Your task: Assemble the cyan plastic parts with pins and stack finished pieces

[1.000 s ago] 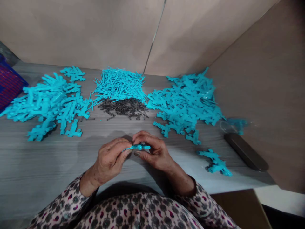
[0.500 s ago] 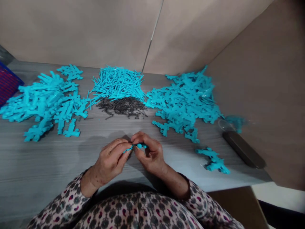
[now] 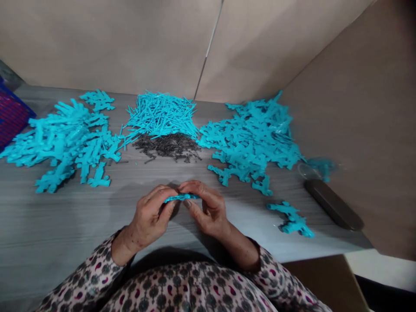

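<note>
A slim turquoise plastic part (image 3: 182, 197) lies level between my two hands, over the near middle of the table. My left hand (image 3: 151, 214) pinches its left end between thumb and fingers. On the other end, the thumb and curled fingers of my right hand (image 3: 209, 210) close around it. The fingers cover some of the part, so its full shape is hidden. Beyond the hands is a heap of small dark pins (image 3: 170, 145), with a pile of thin turquoise sticks (image 3: 162, 113) behind it.
Gun-shaped turquoise pieces form a left pile (image 3: 61, 134) and a right pile (image 3: 253, 134). A few separate turquoise pieces (image 3: 292, 219) lie at right, near a dark oblong object (image 3: 333, 203). A blue and red basket (image 3: 14, 112) stands far left. Panels (image 3: 107, 43) border the table (image 3: 65, 225).
The turquoise part has turned between my fingers and now lies lengthwise across both hands, with more of it showing. My hands have moved slightly apart.
</note>
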### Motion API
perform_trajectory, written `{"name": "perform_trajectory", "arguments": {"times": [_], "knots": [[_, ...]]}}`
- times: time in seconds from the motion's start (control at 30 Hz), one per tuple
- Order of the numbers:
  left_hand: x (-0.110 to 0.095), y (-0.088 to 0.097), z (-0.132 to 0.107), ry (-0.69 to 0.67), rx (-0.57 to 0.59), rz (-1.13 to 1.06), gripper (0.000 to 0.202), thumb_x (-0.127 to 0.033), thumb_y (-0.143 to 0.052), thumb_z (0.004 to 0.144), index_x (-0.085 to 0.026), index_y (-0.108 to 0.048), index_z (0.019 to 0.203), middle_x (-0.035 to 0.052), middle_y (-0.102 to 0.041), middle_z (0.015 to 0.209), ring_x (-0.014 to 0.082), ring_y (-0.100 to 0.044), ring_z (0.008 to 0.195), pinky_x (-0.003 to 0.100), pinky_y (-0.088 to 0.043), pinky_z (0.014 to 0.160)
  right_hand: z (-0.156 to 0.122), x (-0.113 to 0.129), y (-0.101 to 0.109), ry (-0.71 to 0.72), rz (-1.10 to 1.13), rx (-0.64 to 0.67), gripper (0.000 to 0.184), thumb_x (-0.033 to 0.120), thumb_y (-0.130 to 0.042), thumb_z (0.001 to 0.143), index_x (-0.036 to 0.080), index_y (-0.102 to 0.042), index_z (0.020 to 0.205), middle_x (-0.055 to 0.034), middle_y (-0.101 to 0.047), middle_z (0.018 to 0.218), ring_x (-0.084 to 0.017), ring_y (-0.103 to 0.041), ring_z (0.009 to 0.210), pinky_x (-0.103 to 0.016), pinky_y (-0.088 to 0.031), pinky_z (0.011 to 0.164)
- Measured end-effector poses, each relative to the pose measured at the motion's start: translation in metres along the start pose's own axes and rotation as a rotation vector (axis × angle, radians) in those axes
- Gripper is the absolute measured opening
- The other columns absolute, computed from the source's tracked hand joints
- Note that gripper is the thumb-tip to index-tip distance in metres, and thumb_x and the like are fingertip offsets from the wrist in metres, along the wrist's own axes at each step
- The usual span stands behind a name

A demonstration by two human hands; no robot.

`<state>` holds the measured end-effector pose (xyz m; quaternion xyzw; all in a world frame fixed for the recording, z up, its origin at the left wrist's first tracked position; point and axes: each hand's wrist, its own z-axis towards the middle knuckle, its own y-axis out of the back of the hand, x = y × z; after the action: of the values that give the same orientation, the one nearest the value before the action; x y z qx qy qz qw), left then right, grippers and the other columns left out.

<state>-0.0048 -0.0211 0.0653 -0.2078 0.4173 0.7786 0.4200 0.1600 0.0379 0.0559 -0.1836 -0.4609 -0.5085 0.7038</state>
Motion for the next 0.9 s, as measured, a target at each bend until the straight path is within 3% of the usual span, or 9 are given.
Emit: {"name": "perform_trajectory", "arguments": {"times": [0.27,0.5,0.67,0.9], "knots": [[0.002,-0.004,-0.002,0.028,-0.004,0.034,0.009,-0.013,-0.053,0.091,-0.017,-0.060,0.095,0.0045,-0.067,0.081,0.0147,-0.062,0.074,0.024,-0.051,0.067,0.000,0.003,-0.008,0.014,-0.109,-0.049,0.020,0.006,-0.049,0.085,0.021,-0.059,0.093,-0.0064,-0.064,0.087,-0.019,-0.064,0.085,-0.032,-0.053,0.076],[0.006,-0.005,-0.002,0.069,0.014,0.104,0.010,-0.017,-0.050,0.093,-0.018,-0.060,0.092,0.0050,-0.065,0.079,0.0163,-0.061,0.073,0.026,-0.049,0.066,-0.001,-0.003,-0.005,0.011,-0.255,0.071,0.025,0.007,-0.050,0.081,0.022,-0.054,0.101,-0.0072,-0.060,0.095,-0.021,-0.060,0.094,-0.034,-0.051,0.082],[0.006,-0.007,-0.003,0.016,0.031,0.126,0.010,-0.014,-0.049,0.093,-0.018,-0.058,0.095,0.0048,-0.063,0.080,0.0160,-0.059,0.075,0.026,-0.049,0.068,-0.001,-0.007,-0.009,-0.023,-0.294,0.059,0.026,0.004,-0.046,0.073,0.022,-0.048,0.093,-0.0026,-0.056,0.083,-0.018,-0.057,0.079,-0.028,-0.048,0.070],[0.009,-0.008,-0.005,-0.021,0.045,0.153,0.011,-0.013,-0.048,0.093,-0.017,-0.058,0.096,0.0057,-0.063,0.083,0.0175,-0.059,0.077,0.028,-0.050,0.070,0.004,-0.006,-0.008,0.012,-0.350,0.138,0.023,0.005,-0.045,0.072,0.022,-0.045,0.086,-0.0037,-0.052,0.082,-0.019,-0.053,0.077,-0.030,-0.046,0.069]]}}
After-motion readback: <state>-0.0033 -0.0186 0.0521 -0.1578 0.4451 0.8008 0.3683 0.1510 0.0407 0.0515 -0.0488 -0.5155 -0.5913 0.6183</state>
